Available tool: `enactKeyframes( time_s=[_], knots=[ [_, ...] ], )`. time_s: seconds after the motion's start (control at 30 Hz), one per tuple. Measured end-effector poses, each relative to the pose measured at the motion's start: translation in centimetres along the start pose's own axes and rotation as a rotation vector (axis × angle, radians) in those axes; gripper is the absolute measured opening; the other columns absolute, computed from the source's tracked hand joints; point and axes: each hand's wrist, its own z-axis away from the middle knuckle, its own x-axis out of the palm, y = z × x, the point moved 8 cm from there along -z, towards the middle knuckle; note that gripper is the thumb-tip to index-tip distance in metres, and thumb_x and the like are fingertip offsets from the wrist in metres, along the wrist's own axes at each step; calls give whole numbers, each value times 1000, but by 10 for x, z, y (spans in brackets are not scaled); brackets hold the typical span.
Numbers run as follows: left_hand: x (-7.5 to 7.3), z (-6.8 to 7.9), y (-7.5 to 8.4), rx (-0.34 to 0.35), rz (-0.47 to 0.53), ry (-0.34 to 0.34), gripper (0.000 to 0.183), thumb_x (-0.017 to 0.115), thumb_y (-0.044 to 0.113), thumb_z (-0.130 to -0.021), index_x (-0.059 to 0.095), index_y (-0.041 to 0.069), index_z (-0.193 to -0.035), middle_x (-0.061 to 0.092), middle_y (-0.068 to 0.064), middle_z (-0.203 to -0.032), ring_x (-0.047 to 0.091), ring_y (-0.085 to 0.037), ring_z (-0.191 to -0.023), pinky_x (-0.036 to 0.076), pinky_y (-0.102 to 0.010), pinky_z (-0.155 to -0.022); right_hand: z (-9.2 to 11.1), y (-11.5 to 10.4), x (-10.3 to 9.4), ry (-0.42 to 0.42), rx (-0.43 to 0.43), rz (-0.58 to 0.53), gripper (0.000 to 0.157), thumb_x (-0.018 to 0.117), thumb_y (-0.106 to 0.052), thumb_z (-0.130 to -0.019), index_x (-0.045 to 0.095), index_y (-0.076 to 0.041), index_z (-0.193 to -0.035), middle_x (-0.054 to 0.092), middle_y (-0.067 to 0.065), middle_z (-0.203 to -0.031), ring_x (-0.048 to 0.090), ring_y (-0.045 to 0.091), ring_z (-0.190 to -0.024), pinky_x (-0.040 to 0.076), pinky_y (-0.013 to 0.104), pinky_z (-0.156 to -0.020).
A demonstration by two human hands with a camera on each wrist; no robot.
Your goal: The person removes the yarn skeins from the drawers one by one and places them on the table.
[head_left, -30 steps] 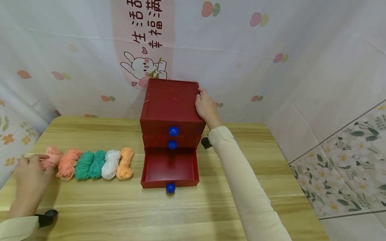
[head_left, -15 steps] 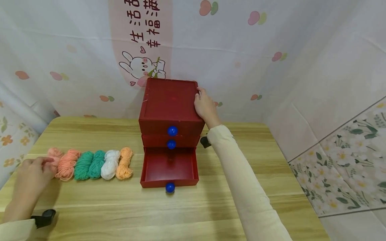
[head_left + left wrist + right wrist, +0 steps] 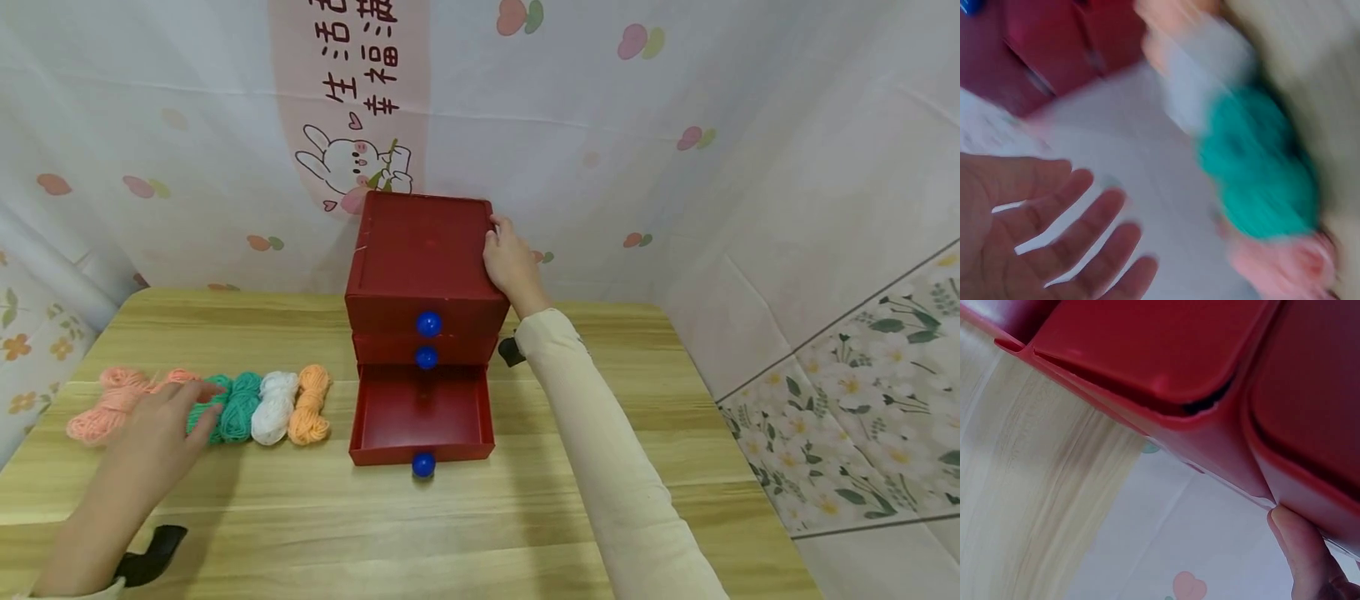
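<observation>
A row of yarn skeins lies on the table's left side in the head view: light pink (image 3: 112,404), coral (image 3: 180,377), two green (image 3: 242,407), white (image 3: 275,408) and orange (image 3: 310,407). My left hand (image 3: 153,442) hovers over the coral and nearer green skeins, hiding most of the coral one. Its fingers are spread and hold nothing in the left wrist view, where the green yarn (image 3: 1260,169) is blurred. A red drawer cabinet (image 3: 427,250) stands at the middle, its bottom drawer (image 3: 422,457) pulled out. My right hand (image 3: 513,262) grips the cabinet's top right edge.
Blue round knobs (image 3: 428,324) front the drawers. A printed curtain (image 3: 585,158) hangs right behind the wooden table (image 3: 315,525), and a floral panel (image 3: 862,408) borders it on the right.
My left hand has moved right, away from the light pink skein to over the coral and green ones. The light pink skein now shows whole. My right hand stays on the cabinet.
</observation>
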Motion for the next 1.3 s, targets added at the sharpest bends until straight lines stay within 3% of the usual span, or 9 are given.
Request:
enactKeyframes(
  time_s=[0.13,0.3,0.5,0.67,0.83,1.1,1.3],
  knots=[
    [21,4,48,24,68,-189,24,56,14,-92,60,3,-113,66,-8,-86,60,-20,-71,47,-34,-56,0,0,1,-8,2,-1,45,27,-29,-102,28,-18,-145,43,11,-143,43,30,-129,14,54,-111],
    [58,21,100,77,187,-366,22,57,21,-93,62,14,-113,61,9,-74,51,-1,-65,41,-20,-53,1,-1,1,-9,2,-5,45,26,-29,-102,28,-18,-145,44,11,-143,45,30,-128,16,53,-110],
    [98,33,142,207,339,-463,26,57,17,-92,59,15,-117,61,10,-78,52,1,-68,46,-20,-59,1,0,0,-1,8,0,45,26,-29,-102,29,-19,-145,42,10,-144,44,29,-129,20,52,-108],
    [126,34,154,225,410,-481,34,56,14,-92,54,17,-126,66,2,-98,57,-2,-76,49,-22,-66,1,1,0,-5,9,-6,45,27,-29,-102,28,-19,-145,42,10,-144,43,29,-129,17,54,-109],
    [140,31,158,218,378,-458,42,57,16,-92,49,19,-132,63,-4,-109,52,-6,-75,44,-24,-64,1,1,1,-8,9,-16,45,27,-29,-102,28,-18,-145,42,10,-144,43,28,-130,19,52,-110],
    [153,26,161,210,368,-427,41,59,14,-90,51,16,-130,61,-7,-114,59,-18,-99,51,-38,-79,0,1,1,9,-1,-9,44,27,-29,-102,30,-18,-145,45,12,-141,45,30,-127,15,55,-110],
    [152,23,161,190,346,-406,38,60,15,-89,54,19,-127,63,-4,-112,57,-11,-90,50,-33,-76,1,1,0,5,0,-19,45,27,-30,-102,29,-18,-145,46,12,-141,47,30,-125,23,52,-108]
  ],
)
